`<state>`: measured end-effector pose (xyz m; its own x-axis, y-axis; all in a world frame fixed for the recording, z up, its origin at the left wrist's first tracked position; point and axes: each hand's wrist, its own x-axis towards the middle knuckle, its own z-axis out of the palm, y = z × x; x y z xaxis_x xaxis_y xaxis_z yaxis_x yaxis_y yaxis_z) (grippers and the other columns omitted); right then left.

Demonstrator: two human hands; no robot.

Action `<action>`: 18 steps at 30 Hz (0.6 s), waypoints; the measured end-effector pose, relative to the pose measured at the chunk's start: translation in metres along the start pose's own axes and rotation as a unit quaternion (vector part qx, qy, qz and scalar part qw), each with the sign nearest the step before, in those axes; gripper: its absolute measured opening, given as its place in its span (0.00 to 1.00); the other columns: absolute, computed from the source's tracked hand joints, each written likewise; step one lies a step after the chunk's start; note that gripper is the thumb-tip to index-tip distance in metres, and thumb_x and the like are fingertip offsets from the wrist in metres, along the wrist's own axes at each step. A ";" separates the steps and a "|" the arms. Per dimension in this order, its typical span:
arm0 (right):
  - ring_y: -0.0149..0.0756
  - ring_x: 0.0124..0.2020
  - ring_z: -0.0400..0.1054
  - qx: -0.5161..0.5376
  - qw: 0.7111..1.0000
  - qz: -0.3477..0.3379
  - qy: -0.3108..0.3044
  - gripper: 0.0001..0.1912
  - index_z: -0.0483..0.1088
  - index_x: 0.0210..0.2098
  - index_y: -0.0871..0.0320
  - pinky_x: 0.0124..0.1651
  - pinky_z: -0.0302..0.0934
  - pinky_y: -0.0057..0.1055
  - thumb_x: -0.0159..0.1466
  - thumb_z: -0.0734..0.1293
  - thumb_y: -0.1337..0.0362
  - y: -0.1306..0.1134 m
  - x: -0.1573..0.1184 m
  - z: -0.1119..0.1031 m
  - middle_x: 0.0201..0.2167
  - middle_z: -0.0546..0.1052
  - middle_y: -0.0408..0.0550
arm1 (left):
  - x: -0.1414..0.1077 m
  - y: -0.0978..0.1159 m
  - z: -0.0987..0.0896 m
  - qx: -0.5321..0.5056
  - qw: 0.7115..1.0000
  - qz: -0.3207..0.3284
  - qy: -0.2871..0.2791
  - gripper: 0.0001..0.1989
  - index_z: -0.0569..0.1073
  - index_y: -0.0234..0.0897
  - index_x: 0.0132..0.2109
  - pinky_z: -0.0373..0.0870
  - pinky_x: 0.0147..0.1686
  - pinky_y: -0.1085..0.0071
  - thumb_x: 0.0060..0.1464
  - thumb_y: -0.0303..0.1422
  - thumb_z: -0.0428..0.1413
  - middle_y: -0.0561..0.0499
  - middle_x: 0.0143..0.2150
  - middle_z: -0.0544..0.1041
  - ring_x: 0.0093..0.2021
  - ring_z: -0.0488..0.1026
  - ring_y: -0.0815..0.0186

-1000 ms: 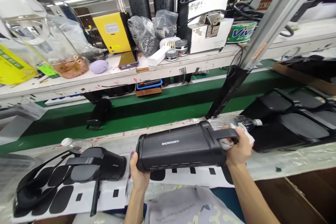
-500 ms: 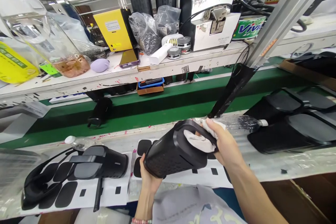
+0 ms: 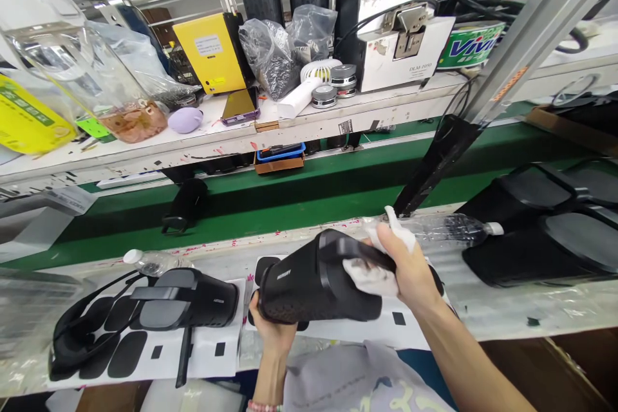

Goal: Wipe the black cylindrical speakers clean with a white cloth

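Note:
A black speaker-like housing with a carry handle [image 3: 309, 283] is held tilted over the bench, handle end to the right. My left hand [image 3: 275, 328] grips its lower left end from below, fingers mostly hidden behind it. My right hand [image 3: 410, 264] is closed on a white cloth [image 3: 371, 277] at the handle; part of the cloth passes under the handle against the grey end face. Beneath the housing lies a white sheet with black adhesive pads [image 3: 398, 318]. A similar black housing [image 3: 193, 299] lies to the left on another such sheet.
Several more black housings [image 3: 545, 244] stand at the right, beside a clear plastic bottle [image 3: 454, 228]. Another bottle [image 3: 154, 262] lies at left. A metal post [image 3: 506, 77] rises at right. Behind runs a green conveyor belt [image 3: 290, 199] under a cluttered shelf [image 3: 203, 148].
The housing has rolled slightly, so lettering on its side now shows. My right hand and the cloth have shifted a little along the handle. My left hand has moved slightly left.

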<state>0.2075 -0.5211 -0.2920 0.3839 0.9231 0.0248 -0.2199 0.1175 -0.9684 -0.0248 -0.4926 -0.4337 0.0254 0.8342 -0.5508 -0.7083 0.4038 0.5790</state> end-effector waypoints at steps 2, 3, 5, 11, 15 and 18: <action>0.29 0.19 0.59 0.004 0.997 -0.059 -0.051 0.25 0.67 0.21 0.57 0.19 0.54 0.27 0.56 0.68 0.41 0.007 -0.010 -0.007 0.17 0.66 0.43 | 0.003 0.010 0.002 -0.047 0.997 0.050 0.032 0.22 0.81 0.46 0.38 0.72 0.47 0.62 0.48 0.54 0.51 0.51 0.36 0.83 0.45 0.77 0.56; 0.28 0.17 0.57 0.011 0.991 -0.066 -0.116 0.26 0.66 0.21 0.57 0.17 0.51 0.26 0.55 0.68 0.40 0.008 -0.014 -0.009 0.17 0.65 0.42 | 0.005 0.015 0.004 -0.055 0.996 0.060 0.042 0.22 0.81 0.44 0.39 0.73 0.47 0.63 0.50 0.53 0.50 0.50 0.36 0.83 0.44 0.78 0.57; 0.27 0.15 0.55 0.009 0.970 -0.035 -0.242 0.25 0.66 0.20 0.58 0.15 0.48 0.26 0.53 0.70 0.41 0.008 -0.014 -0.007 0.15 0.64 0.42 | 0.010 0.022 0.005 -0.043 0.997 0.043 0.048 0.20 0.80 0.41 0.39 0.72 0.47 0.65 0.54 0.48 0.50 0.50 0.35 0.83 0.42 0.79 0.59; 0.32 0.20 0.64 -0.017 0.996 0.055 -0.074 0.25 0.57 0.20 0.55 0.22 0.62 0.29 0.49 0.76 0.50 0.033 0.053 0.037 0.17 0.63 0.38 | 0.015 0.026 -0.016 0.008 0.997 0.000 0.079 0.18 0.74 0.37 0.53 0.71 0.51 0.60 0.59 0.39 0.51 0.43 0.49 0.80 0.47 0.78 0.57; 0.41 0.28 0.68 -0.185 0.978 -0.064 -0.073 0.23 0.56 0.21 0.53 0.32 0.67 0.37 0.56 0.67 0.44 0.083 0.118 0.079 0.20 0.66 0.44 | -0.001 0.041 -0.044 -0.001 0.994 0.033 0.105 0.18 0.72 0.37 0.55 0.67 0.56 0.60 0.60 0.36 0.50 0.40 0.56 0.75 0.51 0.76 0.58; 0.53 0.43 0.68 -0.252 0.951 -0.109 -0.139 0.23 0.57 0.19 0.53 0.51 0.61 0.48 0.53 0.69 0.45 0.114 0.158 0.110 0.26 0.72 0.52 | -0.020 0.053 -0.066 -0.009 0.990 0.064 0.123 0.17 0.72 0.37 0.54 0.66 0.57 0.61 0.60 0.35 0.51 0.39 0.55 0.76 0.51 0.76 0.57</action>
<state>0.1446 -0.3218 -0.3717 0.1031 0.9664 0.2355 0.3227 0.1914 -0.9269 -0.1090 -0.5124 -0.4320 -0.2359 0.7603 -0.6053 -0.7072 0.2929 0.6435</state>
